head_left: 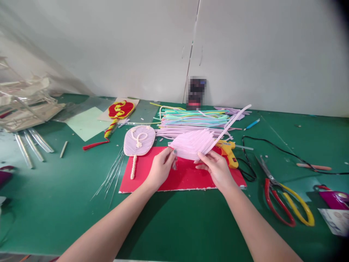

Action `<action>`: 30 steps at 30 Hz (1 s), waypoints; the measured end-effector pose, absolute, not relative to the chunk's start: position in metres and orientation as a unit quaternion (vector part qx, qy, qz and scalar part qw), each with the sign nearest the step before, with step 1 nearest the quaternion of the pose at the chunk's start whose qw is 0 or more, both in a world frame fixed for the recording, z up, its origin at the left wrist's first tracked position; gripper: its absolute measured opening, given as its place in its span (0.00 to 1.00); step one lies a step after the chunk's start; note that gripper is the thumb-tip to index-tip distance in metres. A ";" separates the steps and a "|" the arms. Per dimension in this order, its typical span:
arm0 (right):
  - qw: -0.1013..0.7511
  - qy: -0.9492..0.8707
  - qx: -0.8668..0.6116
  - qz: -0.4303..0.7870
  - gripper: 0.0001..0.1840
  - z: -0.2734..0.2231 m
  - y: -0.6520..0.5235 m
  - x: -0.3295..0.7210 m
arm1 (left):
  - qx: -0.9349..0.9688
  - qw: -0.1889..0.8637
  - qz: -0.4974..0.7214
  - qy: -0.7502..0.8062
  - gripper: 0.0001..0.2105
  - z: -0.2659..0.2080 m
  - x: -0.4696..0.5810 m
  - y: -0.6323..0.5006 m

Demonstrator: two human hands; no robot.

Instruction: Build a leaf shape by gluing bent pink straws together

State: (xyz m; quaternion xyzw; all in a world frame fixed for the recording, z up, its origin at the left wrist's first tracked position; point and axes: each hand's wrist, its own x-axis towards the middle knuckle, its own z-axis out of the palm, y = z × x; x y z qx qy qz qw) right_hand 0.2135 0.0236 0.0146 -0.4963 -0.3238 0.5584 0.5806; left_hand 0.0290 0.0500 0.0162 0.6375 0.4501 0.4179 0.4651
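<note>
A pink panel of pipe cleaners (192, 143), laid side by side in angled rows, is held up over a red board (185, 178). My left hand (163, 163) pinches its left corner between thumb and fingers. At the lower right edge, my right hand (214, 165) grips the panel, and one long pink strand sticks up past it to the upper right. Left of my hands lies a lilac fan (139, 140) with a cream loop on its face and a wrapped cream handle. A yellow glue gun (230, 153) rests behind my right hand, partly hidden.
Bundled pastel pipe cleaners (193, 118) lie behind the panel. Red-and-yellow scissors (283, 198) and a black cord (283, 145) are on the right. Thin wires (113, 174), a red-and-yellow tasselled fan (120, 109) and glue sticks (35, 145) lie left. A pixelated dark object (196, 92) leans on the wall.
</note>
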 end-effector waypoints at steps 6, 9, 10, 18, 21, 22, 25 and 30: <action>0.574 -0.272 -0.532 0.561 0.20 0.025 0.000 0.196 | 0.643 0.461 0.362 0.492 0.14 0.026 0.013 0.031; 0.532 -0.274 -0.572 0.561 0.21 0.024 -0.014 0.188 | 0.644 0.472 0.298 0.522 0.15 0.026 0.001 0.020; 0.510 -0.286 -0.584 0.563 0.22 0.022 -0.018 0.187 | 0.643 0.475 0.279 0.532 0.16 0.025 -0.002 0.019; 0.374 -0.584 -0.707 0.139 0.21 0.006 -0.044 0.195 | 0.693 0.294 0.135 0.645 0.18 0.029 -0.015 0.019; 0.355 -0.677 -0.644 0.040 0.15 0.008 -0.052 0.194 | 0.724 0.185 0.143 0.649 0.16 0.033 -0.020 0.009; 0.353 -0.702 -0.619 0.020 0.13 0.009 -0.053 0.192 | 0.741 0.161 0.162 0.632 0.15 0.032 -0.022 0.004; 0.343 -0.760 -0.552 -0.002 0.13 0.007 -0.055 0.183 | 0.815 0.102 0.205 0.532 0.15 0.023 -0.030 -0.010; 0.296 -0.814 -0.499 0.005 0.21 -0.006 -0.057 0.175 | 0.899 0.049 0.134 0.415 0.24 0.002 -0.041 -0.026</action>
